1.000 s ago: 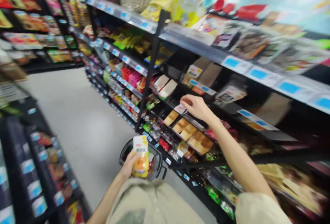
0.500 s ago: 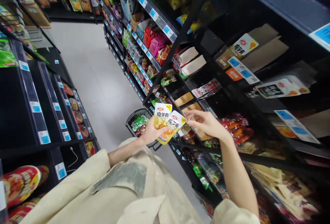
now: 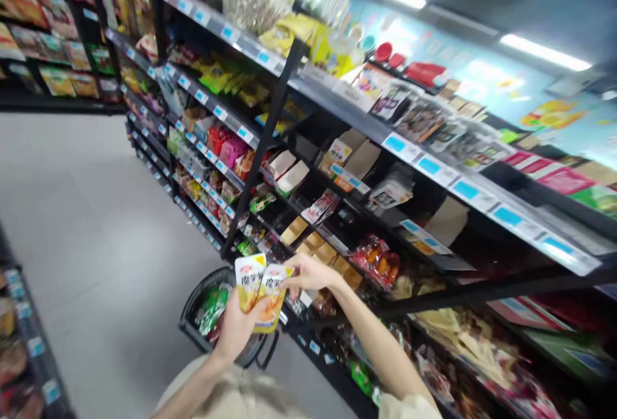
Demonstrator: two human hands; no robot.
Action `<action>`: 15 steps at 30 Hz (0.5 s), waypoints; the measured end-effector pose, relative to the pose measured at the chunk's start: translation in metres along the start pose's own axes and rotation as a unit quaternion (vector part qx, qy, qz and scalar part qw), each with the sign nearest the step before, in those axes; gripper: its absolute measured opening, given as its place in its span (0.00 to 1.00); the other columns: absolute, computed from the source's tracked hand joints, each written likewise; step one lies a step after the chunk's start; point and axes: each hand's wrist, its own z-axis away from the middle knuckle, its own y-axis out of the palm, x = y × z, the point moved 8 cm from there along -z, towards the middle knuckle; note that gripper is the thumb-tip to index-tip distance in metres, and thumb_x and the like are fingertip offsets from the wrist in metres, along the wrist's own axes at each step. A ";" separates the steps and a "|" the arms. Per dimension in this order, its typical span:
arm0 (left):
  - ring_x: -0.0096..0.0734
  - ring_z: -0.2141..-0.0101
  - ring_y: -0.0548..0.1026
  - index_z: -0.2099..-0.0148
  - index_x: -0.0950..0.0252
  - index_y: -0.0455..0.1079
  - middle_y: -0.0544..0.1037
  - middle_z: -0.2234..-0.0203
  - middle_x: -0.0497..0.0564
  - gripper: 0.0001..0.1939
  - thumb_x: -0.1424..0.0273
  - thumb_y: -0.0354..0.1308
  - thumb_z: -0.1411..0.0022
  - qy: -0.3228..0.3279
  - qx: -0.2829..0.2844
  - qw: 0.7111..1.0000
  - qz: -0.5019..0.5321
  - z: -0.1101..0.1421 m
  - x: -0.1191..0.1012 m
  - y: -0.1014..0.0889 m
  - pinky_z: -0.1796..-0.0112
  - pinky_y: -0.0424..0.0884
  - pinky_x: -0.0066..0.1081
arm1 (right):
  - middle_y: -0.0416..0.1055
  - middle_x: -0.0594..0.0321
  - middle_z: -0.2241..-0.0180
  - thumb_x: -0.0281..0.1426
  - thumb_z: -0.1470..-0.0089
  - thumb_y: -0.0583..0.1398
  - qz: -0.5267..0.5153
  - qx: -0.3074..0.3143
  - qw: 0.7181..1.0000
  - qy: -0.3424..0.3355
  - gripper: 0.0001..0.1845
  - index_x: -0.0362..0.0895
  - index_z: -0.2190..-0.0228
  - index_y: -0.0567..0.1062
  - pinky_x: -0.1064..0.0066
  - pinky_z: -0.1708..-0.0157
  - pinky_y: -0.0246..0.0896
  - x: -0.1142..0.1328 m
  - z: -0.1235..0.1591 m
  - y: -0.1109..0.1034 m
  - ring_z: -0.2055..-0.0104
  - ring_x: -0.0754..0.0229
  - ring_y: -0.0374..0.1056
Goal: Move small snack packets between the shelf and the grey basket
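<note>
- Right hand (image 3: 308,274) has come from the shelving (image 3: 268,133) to the konjac snack pouches (image 3: 270,289); two show now, against one a second ago.
- Left hand (image 3: 235,329) clamps both at seven o'clock, thumb across the fronts; the fanned hold seems to keep each printed face in sight.
- Right fingertips gather at a top corner; whether they pinch it, I cannot tell.
- Dark basket (image 3: 189,306) with bagged snacks (image 3: 212,308) sits below and behind them, also towards seven.
- Smooth grey floor (image 3: 96,213) spreads at nine; stocked shelving runs from ten to four, ceiling lights (image 3: 544,51) at one and two.
</note>
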 end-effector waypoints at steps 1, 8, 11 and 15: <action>0.48 0.57 0.83 0.51 0.67 0.73 0.84 0.56 0.60 0.31 0.51 0.72 0.51 -0.002 0.005 1.000 -0.004 -0.002 0.003 0.000 0.57 0.81 0.40 | 0.80 0.60 0.77 0.54 0.48 0.69 0.017 -0.010 1.000 -0.011 0.29 0.39 0.63 0.82 0.72 0.75 0.74 0.005 0.002 -0.009 0.76 0.56 0.78; 0.49 0.62 0.84 0.56 0.66 0.76 0.85 0.62 0.59 0.34 0.44 0.71 0.55 -0.003 0.015 0.999 -0.044 -0.007 0.023 -0.017 0.61 0.82 0.39 | 0.85 0.59 0.62 0.36 0.38 0.61 0.211 -0.449 0.842 -0.211 0.14 0.47 0.57 0.86 0.60 0.56 0.79 0.102 0.089 -0.150 0.60 0.50 0.82; 0.48 0.62 0.84 0.56 0.66 0.77 0.85 0.63 0.57 0.35 0.43 0.71 0.55 0.005 -0.008 0.999 -0.050 -0.007 0.041 -0.032 0.61 0.82 0.37 | 0.84 0.60 0.54 0.27 0.40 0.56 0.300 -0.632 0.665 -0.261 0.21 0.50 0.52 0.84 0.56 0.43 0.73 0.130 0.135 -0.202 0.47 0.50 0.78; 0.49 0.63 0.84 0.58 0.64 0.77 0.85 0.64 0.57 0.36 0.40 0.71 0.57 0.008 -0.022 0.997 -0.070 -0.013 0.064 -0.048 0.61 0.82 0.38 | 0.82 0.60 0.49 0.21 0.44 0.51 0.363 -0.695 0.564 -0.260 0.30 0.48 0.47 0.81 0.56 0.37 0.68 0.133 0.142 -0.251 0.42 0.54 0.75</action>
